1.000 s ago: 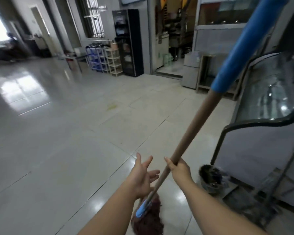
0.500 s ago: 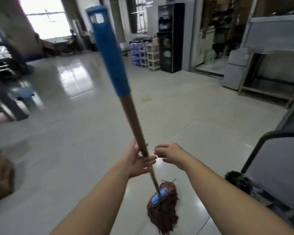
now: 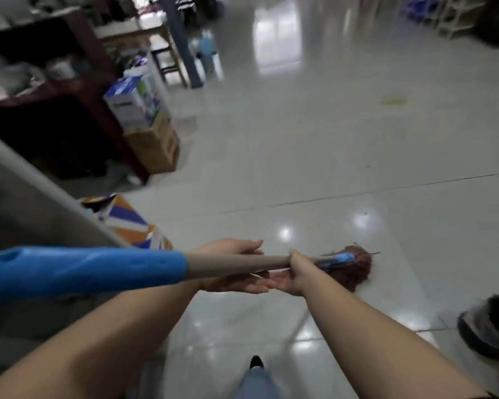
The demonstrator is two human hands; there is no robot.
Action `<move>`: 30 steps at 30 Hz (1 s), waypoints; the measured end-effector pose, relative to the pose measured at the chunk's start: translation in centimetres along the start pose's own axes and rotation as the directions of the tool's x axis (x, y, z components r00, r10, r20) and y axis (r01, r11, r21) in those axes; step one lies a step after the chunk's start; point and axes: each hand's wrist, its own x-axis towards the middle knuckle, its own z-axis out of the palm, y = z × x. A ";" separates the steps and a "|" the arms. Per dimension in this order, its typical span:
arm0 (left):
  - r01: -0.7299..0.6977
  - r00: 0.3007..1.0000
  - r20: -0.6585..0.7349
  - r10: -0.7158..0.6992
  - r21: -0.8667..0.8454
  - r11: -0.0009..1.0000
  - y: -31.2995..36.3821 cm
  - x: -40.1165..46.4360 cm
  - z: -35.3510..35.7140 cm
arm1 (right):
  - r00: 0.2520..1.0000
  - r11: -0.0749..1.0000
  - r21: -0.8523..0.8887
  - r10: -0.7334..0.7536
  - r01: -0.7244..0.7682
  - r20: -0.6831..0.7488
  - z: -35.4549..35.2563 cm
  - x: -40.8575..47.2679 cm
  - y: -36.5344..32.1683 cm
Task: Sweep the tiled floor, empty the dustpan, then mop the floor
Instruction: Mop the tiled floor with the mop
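Observation:
The mop has a wooden handle [image 3: 236,264] with a blue foam grip [image 3: 84,269] that runs off the left edge. It lies almost level across the view. Its dark red string head [image 3: 350,272] rests on the glossy tiled floor [image 3: 329,156], right of centre. My right hand [image 3: 297,273] is closed around the handle just behind the head. My left hand [image 3: 231,283] cradles the handle a little further back, thumb above and fingers stretched out below; the handle hides its middle.
A dark bucket [image 3: 487,326] stands at the lower right. Cardboard boxes [image 3: 153,145], a blue-white carton [image 3: 133,102] and an orange-purple box [image 3: 127,218] crowd a dark wooden shelf [image 3: 55,90] on the left. My shoe [image 3: 256,362] is below. A yellowish stain [image 3: 393,100] marks the floor.
The view has swung left and down. The mop handle has tipped from upright to nearly level, blue end to the left. My right hand has closed on the handle.

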 end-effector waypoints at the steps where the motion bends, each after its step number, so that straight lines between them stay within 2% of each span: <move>1: -0.006 0.999 -0.053 0.009 0.039 0.999 -0.8 -0.4 -0.7 | 1.000 0.998 0.060 0.020 -0.020 0.003 0.3 0.6 0.8; 3: 0.004 0.986 -0.169 0.010 0.081 0.997 -2.1 -1.2 -2.0 | 0.998 0.979 0.193 0.062 -0.065 0.019 0.8 2.0 2.2; 5: 0.044 0.976 -0.216 -0.017 0.122 0.992 -2.9 -2.3 -3.5 | 0.995 0.954 0.284 0.100 -0.097 0.001 1.3 3.3 3.3; 13: 0.127 0.974 -0.225 -0.039 0.396 0.909 -5.8 -6.4 -6.3 | 0.969 0.933 0.357 0.127 -0.044 -0.213 2.5 7.1 6.2; 18: 0.216 0.961 -0.264 -0.083 0.528 0.821 -6.7 -5.6 -7.2 | 0.947 0.947 0.318 0.143 -0.047 -0.286 2.7 8.5 7.2; 22: 0.370 0.918 -0.330 -0.222 0.502 0.782 -7.1 -2.8 -8.2 | 0.943 0.954 0.281 0.184 -0.104 -0.277 2.7 9.2 8.2; 25: 0.404 0.890 -0.379 -0.252 0.404 0.820 -7.5 1.9 -7.2 | 0.940 0.966 0.231 0.178 -0.112 -0.290 1.8 9.9 8.3; 27: 0.429 0.883 -0.345 -0.317 0.319 0.845 -7.9 4.9 -5.8 | 0.937 0.970 0.211 0.183 -0.123 -0.296 1.0 10.2 8.0; 30: 0.464 0.874 -0.312 -0.373 0.305 0.832 -8.5 7.3 -4.2 | 0.903 0.961 0.227 0.234 -0.158 -0.361 -0.6 10.8 7.2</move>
